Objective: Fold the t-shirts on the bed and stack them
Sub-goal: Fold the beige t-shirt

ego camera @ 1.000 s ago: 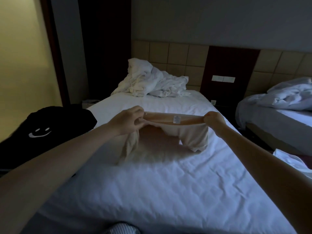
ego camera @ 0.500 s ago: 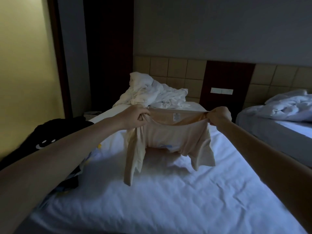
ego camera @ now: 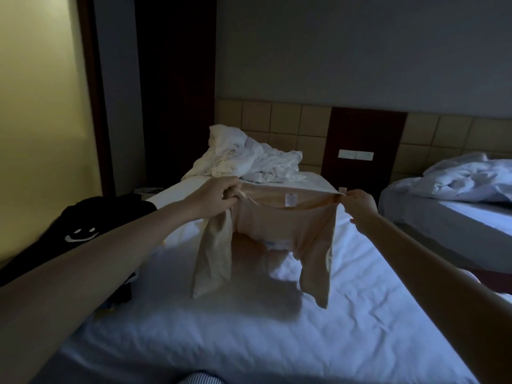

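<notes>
a beige t-shirt [ego camera: 285, 225] is held up above the white bed [ego camera: 249, 333], stretched sideways between the left hand [ego camera: 216, 198] and the right hand [ego camera: 360, 205], by which its shoulders are gripped. the neckline is turned towards the camera, and a small white label [ego camera: 290, 200] is seen inside the collar. both sleeves are left hanging down towards the sheet. a black t-shirt [ego camera: 91, 217] with a white smiley print is spread unfolded at the bed's left edge, apart from the beige one.
</notes>
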Motion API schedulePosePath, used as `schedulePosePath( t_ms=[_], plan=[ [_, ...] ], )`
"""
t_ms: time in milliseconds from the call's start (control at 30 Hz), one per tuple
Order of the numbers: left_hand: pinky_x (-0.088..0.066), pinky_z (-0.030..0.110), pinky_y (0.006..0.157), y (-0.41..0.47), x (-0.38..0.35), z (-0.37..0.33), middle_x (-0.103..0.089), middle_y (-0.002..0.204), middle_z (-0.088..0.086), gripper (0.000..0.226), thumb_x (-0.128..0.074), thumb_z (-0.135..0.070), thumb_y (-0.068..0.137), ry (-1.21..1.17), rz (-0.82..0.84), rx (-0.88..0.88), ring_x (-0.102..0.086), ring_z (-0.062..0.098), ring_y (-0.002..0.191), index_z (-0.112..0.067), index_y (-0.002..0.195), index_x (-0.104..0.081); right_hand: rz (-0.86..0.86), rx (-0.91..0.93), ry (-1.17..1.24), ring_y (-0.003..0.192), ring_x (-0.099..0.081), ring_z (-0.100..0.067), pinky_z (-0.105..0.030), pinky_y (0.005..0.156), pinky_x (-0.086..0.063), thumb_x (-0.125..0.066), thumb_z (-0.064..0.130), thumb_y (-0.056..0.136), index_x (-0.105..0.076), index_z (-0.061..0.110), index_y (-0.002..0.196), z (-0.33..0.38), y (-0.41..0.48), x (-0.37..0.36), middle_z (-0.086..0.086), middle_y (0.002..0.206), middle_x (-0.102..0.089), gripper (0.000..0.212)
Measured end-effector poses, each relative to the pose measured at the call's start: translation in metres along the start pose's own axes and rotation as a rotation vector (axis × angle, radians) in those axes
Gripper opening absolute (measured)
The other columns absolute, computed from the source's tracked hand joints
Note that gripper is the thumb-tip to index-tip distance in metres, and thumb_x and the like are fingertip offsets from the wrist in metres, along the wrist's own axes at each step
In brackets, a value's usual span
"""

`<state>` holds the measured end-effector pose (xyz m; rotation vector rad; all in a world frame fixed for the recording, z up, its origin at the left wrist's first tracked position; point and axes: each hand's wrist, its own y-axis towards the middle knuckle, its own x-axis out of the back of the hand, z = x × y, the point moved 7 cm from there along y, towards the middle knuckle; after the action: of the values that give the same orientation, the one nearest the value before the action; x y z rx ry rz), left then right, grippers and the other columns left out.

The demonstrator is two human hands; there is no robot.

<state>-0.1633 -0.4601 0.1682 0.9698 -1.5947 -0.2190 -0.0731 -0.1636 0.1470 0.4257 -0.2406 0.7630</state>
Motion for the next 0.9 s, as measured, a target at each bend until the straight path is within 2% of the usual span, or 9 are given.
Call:
schedulePosePath(
  t_ms=[133, 233, 333, 433, 533, 633, 700, 800, 900],
  plan=[
    [-0.029, 0.026, 0.056, -0.018, -0.004, 0.008, -0.039, 0.064, -0.001, 0.029, -0.056, 0.001, 0.086, -0.039, -0.077, 0.102, -0.037, 0.007, 0.056, -0.023, 0.08, -0.041, 0.167, -0.13, 0.347, 0.074, -0.054, -0.017, -0.027, 0.067, -0.038, -0.05, 0.009, 0.092, -0.062, 0.014, 0.088, -0.024, -0.029, -0.017, -0.006, 0.083, -0.058, 0.013],
    [-0.031, 0.016, 0.05, -0.029, -0.002, 0.003, -0.041, 0.061, -0.004, 0.029, -0.06, -0.002, 0.088, -0.051, -0.104, 0.191, -0.043, 0.002, 0.051, -0.015, 0.111, -0.05, 0.202, -0.09, 0.275, 0.09, -0.059, -0.024, -0.038, 0.083, -0.051, -0.045, 0.013, 0.094, -0.062, 0.021, 0.087, -0.022, -0.033, -0.021, -0.014, 0.106, -0.063, 0.02],
    [-0.032, 0.013, 0.053, -0.034, 0.007, -0.002, -0.048, 0.07, 0.002, 0.055, -0.069, -0.019, 0.085, -0.021, -0.055, 0.236, -0.045, 0.008, 0.06, -0.015, 0.134, -0.045, 0.261, 0.072, 0.089, 0.103, -0.056, -0.025, -0.042, 0.1, -0.044, -0.047, 0.022, 0.096, -0.063, 0.009, 0.104, -0.001, -0.037, -0.016, -0.013, 0.11, -0.061, 0.022],
    [-0.032, 0.025, 0.06, -0.039, 0.016, -0.002, -0.057, 0.076, 0.002, 0.034, -0.073, -0.036, 0.079, 0.162, 0.129, 0.283, -0.054, 0.018, 0.073, -0.006, 0.093, -0.067, 0.482, 0.28, -0.24, 0.09, -0.048, -0.017, -0.029, 0.082, -0.041, -0.063, 0.032, 0.088, -0.055, 0.003, 0.108, 0.02, -0.05, -0.016, -0.004, 0.098, -0.047, 0.035],
    [-0.035, 0.028, 0.062, -0.046, 0.03, 0.002, -0.057, 0.069, 0.001, 0.018, -0.07, -0.023, 0.082, 0.242, 0.264, 0.371, -0.054, 0.018, 0.07, -0.013, 0.069, -0.064, 0.5, 0.563, -0.81, 0.091, -0.042, -0.019, -0.024, 0.079, -0.032, -0.07, 0.018, 0.082, -0.049, 0.016, 0.098, 0.031, -0.059, -0.015, 0.0, 0.093, -0.034, 0.026],
    [-0.045, 0.029, 0.077, -0.045, 0.057, 0.007, -0.066, 0.09, 0.005, 0.02, -0.054, 0.0, 0.086, 0.091, 0.157, 0.457, -0.061, 0.02, 0.091, -0.004, 0.095, -0.071, 0.28, 0.703, -0.539, 0.077, -0.048, -0.022, -0.028, 0.07, -0.032, -0.057, -0.012, 0.08, -0.057, 0.013, 0.065, 0.054, -0.054, 0.008, -0.002, 0.071, -0.049, 0.028],
    [-0.049, 0.034, 0.085, -0.044, 0.077, 0.006, -0.068, 0.101, 0.008, 0.032, -0.046, 0.004, 0.09, -0.161, -0.018, 0.534, -0.063, 0.023, 0.096, -0.012, 0.099, -0.072, 0.147, 0.59, -0.361, 0.078, -0.052, -0.018, -0.027, 0.067, -0.035, -0.058, -0.01, 0.082, -0.067, -0.004, 0.077, 0.063, -0.041, 0.032, -0.009, 0.076, -0.056, 0.012],
    [-0.051, 0.033, 0.083, -0.034, 0.098, 0.0, -0.067, 0.104, 0.012, 0.029, -0.045, 0.0, 0.095, -0.422, -0.239, 0.54, -0.064, 0.025, 0.096, -0.012, 0.108, -0.068, 0.163, 0.464, -0.14, 0.068, -0.054, -0.008, -0.018, 0.055, -0.039, -0.048, -0.01, 0.088, -0.062, -0.012, 0.094, 0.082, -0.031, 0.045, -0.012, 0.078, -0.054, 0.016],
    [-0.051, 0.032, 0.077, -0.023, 0.1, -0.016, -0.068, 0.1, 0.009, 0.024, -0.047, -0.014, 0.097, -0.204, -0.174, 0.471, -0.064, 0.023, 0.092, -0.011, 0.108, -0.068, 0.157, 0.428, 0.085, 0.081, -0.052, -0.021, -0.019, 0.057, -0.042, -0.039, -0.003, 0.095, -0.054, -0.013, 0.112, 0.099, -0.031, 0.049, -0.016, 0.092, -0.054, 0.025]
  ],
)
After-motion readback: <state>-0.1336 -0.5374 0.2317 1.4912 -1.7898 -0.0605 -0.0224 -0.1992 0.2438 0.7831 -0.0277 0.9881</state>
